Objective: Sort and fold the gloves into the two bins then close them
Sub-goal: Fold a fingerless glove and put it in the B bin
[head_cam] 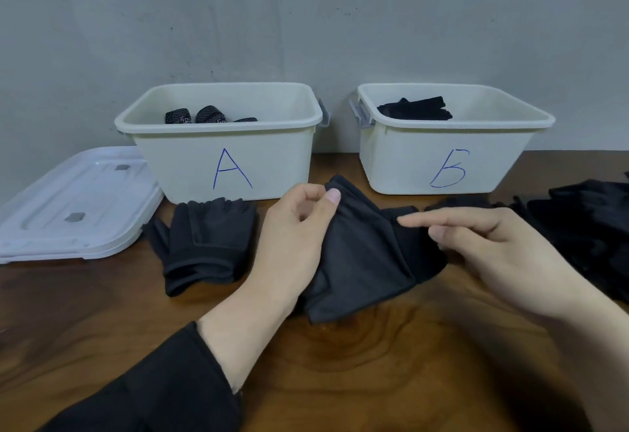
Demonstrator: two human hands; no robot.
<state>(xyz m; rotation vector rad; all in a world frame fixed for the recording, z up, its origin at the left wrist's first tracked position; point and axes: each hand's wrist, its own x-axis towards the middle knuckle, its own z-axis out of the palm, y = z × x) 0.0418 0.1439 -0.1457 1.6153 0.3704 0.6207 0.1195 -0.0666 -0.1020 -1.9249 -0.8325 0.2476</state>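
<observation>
A dark grey glove lies crumpled on the wooden table in front of me. My left hand pinches its upper edge between thumb and fingers. My right hand touches the glove's right side, index finger stretched out, other fingers curled on the fabric. Bin A stands at the back left and holds patterned black gloves. Bin B at the back right holds plain black gloves. Both bins are uncovered.
A folded dark glove pair lies left of my left hand. White lids are stacked at the far left. A heap of black gloves sits at the right edge. A grey wall rises behind the bins.
</observation>
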